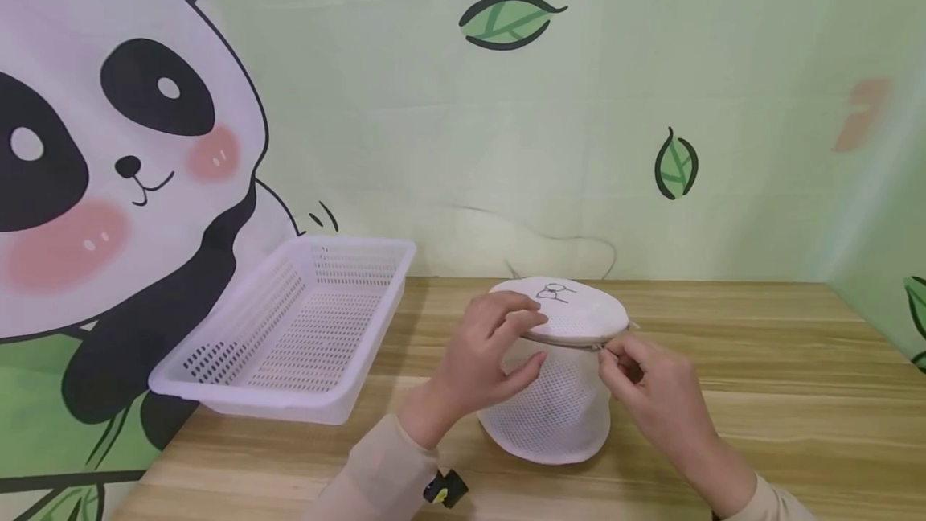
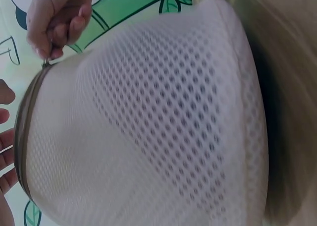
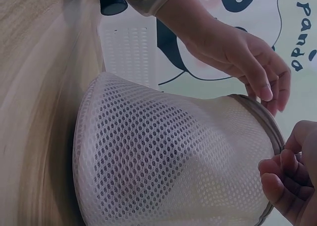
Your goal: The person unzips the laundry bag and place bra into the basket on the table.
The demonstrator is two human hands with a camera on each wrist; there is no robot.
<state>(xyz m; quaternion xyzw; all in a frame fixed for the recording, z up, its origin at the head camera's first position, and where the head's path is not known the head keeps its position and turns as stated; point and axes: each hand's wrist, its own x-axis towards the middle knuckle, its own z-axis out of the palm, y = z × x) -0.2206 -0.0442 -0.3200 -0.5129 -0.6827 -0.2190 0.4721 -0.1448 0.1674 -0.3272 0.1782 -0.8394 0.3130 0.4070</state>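
Observation:
A white mesh laundry bag (image 1: 553, 416) stands upright on the table, its round lid (image 1: 579, 313) lying over the top with a small drawn print. A grey-brown zipper (image 2: 25, 122) runs round the rim. My right hand (image 1: 661, 388) pinches the zipper pull at the front right of the rim, as the left wrist view also shows. On the left side of the lid is my left hand (image 1: 481, 352), its fingers spread and loosely bent, gripping nothing. Whether its fingertips touch the lid I cannot tell. Through the mesh, any contents are unclear.
Left of the bag sits a white plastic basket (image 1: 336, 408) with slotted walls. The wooden table (image 1: 796, 416) meets a green wall cloth (image 1: 405, 103) with a panda and leaves. A small black device (image 1: 445, 489) is by my left sleeve.

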